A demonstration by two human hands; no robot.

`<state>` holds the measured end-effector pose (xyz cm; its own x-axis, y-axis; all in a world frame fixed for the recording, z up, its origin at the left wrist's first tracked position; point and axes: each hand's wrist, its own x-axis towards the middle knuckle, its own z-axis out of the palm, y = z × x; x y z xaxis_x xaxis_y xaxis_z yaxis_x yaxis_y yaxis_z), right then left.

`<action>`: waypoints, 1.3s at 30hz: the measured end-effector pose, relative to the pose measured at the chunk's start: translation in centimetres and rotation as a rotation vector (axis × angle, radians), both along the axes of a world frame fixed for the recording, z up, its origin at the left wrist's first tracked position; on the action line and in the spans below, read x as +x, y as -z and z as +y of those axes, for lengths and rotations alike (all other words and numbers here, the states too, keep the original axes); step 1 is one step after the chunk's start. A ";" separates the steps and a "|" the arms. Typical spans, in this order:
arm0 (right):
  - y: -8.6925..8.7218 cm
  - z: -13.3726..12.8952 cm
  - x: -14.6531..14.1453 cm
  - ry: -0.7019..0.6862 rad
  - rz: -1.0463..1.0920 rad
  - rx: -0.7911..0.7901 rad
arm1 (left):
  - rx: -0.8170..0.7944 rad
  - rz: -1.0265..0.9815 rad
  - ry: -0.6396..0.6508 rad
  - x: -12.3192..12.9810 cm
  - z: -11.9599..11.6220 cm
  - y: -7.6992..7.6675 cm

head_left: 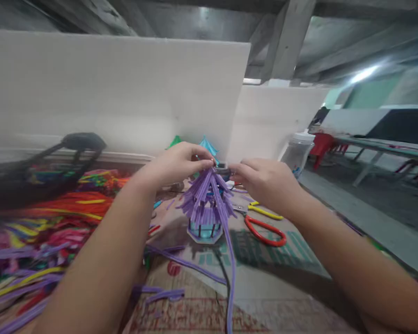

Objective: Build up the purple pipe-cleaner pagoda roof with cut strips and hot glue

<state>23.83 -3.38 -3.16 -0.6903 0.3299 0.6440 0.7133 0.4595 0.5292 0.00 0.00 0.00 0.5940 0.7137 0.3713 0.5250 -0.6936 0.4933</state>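
Note:
A small pavilion model (209, 204) stands upright on the table, its pointed, tiered roof covered in purple pipe cleaners above a pale blue, several-sided base. My left hand (184, 162) pinches at the very top of the roof, thumb and forefinger closed on the tip. My right hand (264, 183) is just right of the tip with its fingers curled together; a small dark object shows near its fingertips, and I cannot make out what they grip. One long purple pipe cleaner (232, 264) hangs from the roof down to the table's near side.
Red-handled scissors (264, 232) and a yellow-handled tool (266, 212) lie right of the model. Colourful pipe cleaners (24, 250) are heaped at left beside a blurred black object (80, 144). Behind are a blue roof (209, 144), a green tip, a clear jar (296, 153) and white boards (118, 93).

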 end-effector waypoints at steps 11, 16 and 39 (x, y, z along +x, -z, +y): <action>-0.1 -0.2 0.1 -0.026 0.054 -0.021 | 0.009 -0.009 0.018 0.1 0.4 0.0; 0.2 0.3 0.1 -0.028 0.046 -0.022 | 0.016 0.003 0.025 0.1 0.4 0.0; 0.3 0.8 0.4 -0.036 0.049 -0.021 | 0.010 -0.003 0.034 0.1 0.5 0.0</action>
<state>24.27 -2.56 -3.50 -0.6699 0.3196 0.6701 0.7209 0.4960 0.4841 0.06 0.47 0.00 0.6166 0.6892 0.3805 0.4994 -0.7161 0.4877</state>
